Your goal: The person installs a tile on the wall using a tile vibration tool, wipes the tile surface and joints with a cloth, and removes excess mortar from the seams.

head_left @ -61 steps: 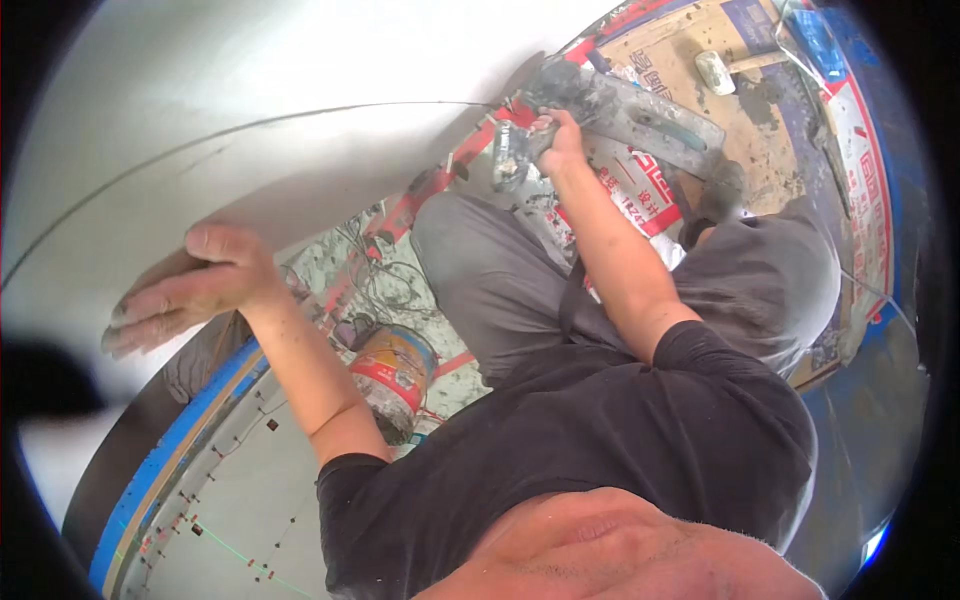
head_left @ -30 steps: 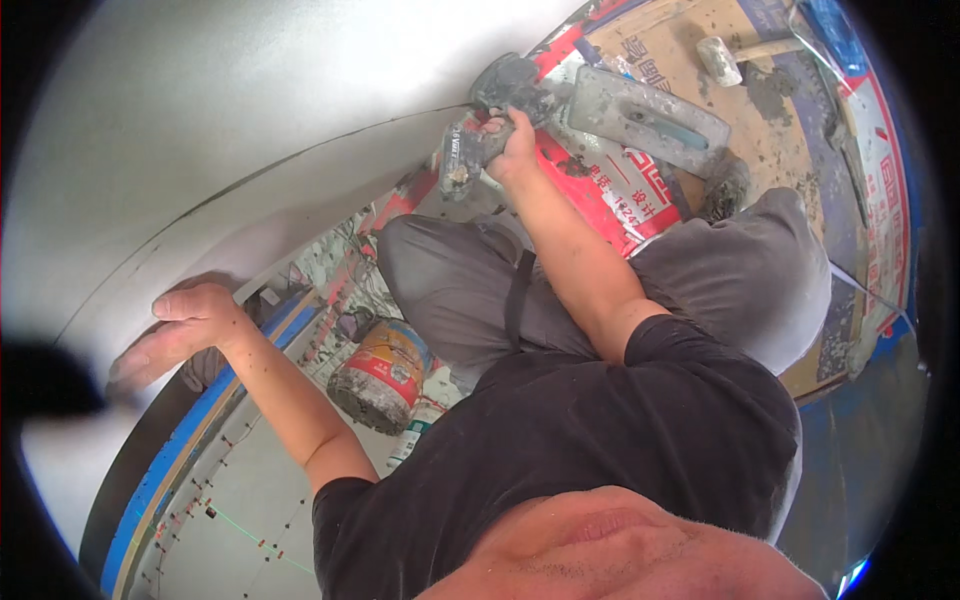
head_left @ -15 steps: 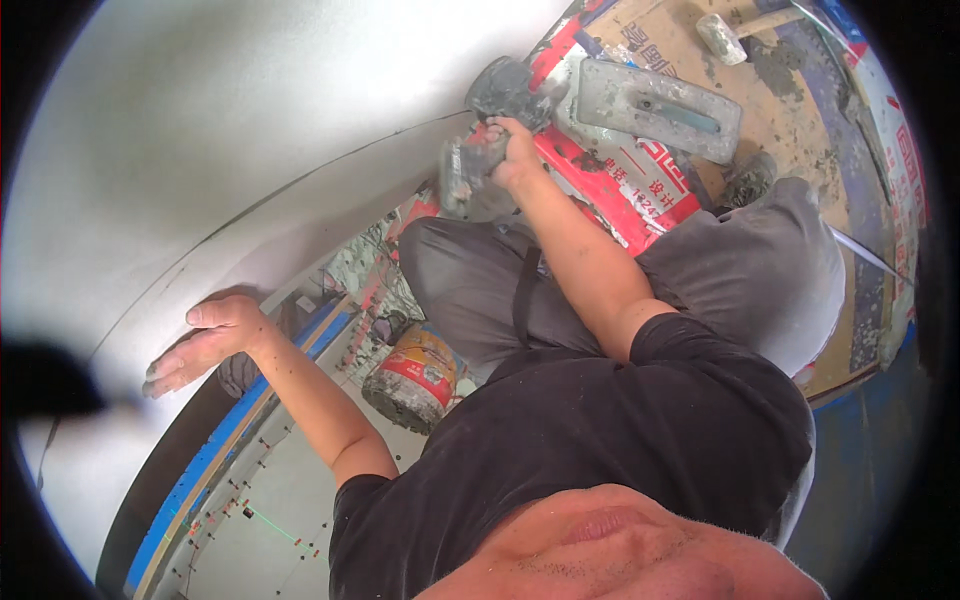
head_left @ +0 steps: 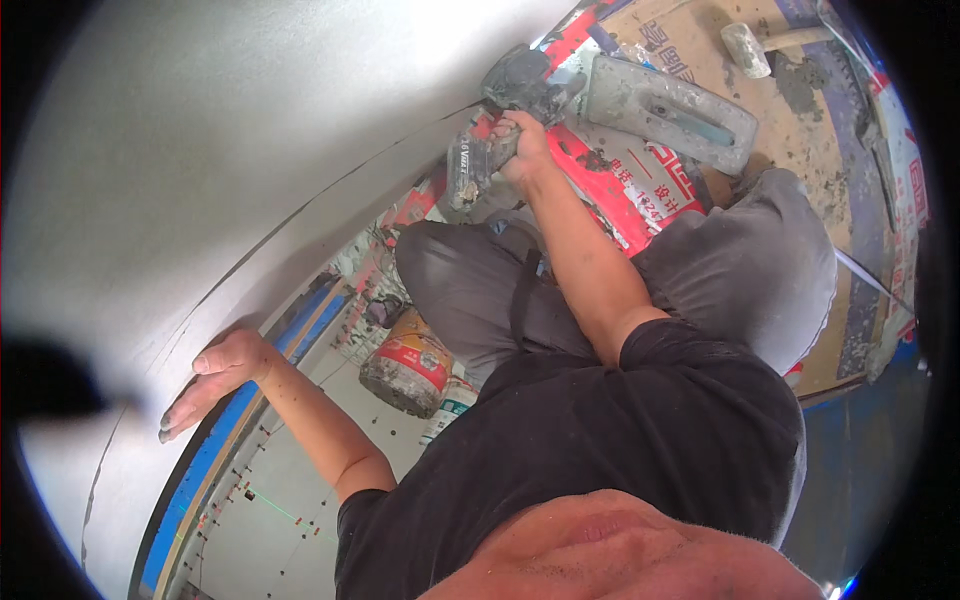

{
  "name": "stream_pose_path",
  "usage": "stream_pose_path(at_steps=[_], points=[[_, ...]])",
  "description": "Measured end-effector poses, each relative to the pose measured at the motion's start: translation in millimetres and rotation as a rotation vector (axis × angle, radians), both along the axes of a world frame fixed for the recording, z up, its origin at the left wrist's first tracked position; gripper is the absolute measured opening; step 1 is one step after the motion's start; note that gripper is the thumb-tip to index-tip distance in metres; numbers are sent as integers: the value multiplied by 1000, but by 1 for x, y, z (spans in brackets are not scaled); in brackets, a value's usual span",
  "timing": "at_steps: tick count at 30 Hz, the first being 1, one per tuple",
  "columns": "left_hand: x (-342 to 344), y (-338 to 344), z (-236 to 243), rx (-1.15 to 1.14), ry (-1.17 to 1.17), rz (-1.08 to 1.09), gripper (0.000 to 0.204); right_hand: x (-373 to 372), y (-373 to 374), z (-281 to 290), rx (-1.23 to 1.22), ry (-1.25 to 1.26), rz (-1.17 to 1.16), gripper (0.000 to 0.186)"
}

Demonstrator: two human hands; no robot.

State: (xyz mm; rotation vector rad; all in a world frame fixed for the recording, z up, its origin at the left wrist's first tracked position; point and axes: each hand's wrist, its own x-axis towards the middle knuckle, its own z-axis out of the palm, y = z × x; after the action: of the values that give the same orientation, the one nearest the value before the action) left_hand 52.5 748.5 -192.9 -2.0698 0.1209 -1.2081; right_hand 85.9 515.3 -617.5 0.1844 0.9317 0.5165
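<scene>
My right hand (head_left: 527, 150) is wrapped around the handle of a dark, dust-covered cordless power tool (head_left: 468, 168). The tool's battery end points toward me, and its rounded head is against or very close to a large pale tile slab (head_left: 260, 120). Lower on the left, my left hand (head_left: 225, 372) rests at the slab with its fingers stretched out and holds nothing. Whether the whole palm touches the surface is hard to see. A thin dark line runs along the slab between the two hands.
A grey trowel (head_left: 670, 115) and a white-headed mallet (head_left: 745, 50) lie on mortar-spotted cardboard (head_left: 790, 150) at the right. A dirty bucket (head_left: 405, 370) stands near my left knee, beside a long blue-edged strip (head_left: 205, 455). Red and white printed sheeting (head_left: 625, 195) lies under the tool area.
My left hand has shifted a little lower and to the right in the picture. The power tool, blurred before, now shows sharply, with my right hand still around it. The view has shifted slightly.
</scene>
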Motion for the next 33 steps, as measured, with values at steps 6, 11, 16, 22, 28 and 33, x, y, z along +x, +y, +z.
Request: stream_pose_path(at_steps=[6,11,16,22,28,33], points=[[3,-2,-2,-40,-19,-11,80,7,-3,-11,3,-17,-17,21],[-1,0,-1,-36,-7,4,79,3,-1,-16,-33,-56,12,21],[1,-1,-2,-20,-2,7,80,4,0,-23,-49,-45,-17,20],[1,2,-1,-13,-6,-9,79,6,-4,-25,-11,-54,-42,17],[-4,0,-2,-68,-21,14,81,6,-3,-20,-51,-34,-36,12],[1,-3,-9,-107,-41,-1,80,11,-9,0,-44,16,-52,16]])
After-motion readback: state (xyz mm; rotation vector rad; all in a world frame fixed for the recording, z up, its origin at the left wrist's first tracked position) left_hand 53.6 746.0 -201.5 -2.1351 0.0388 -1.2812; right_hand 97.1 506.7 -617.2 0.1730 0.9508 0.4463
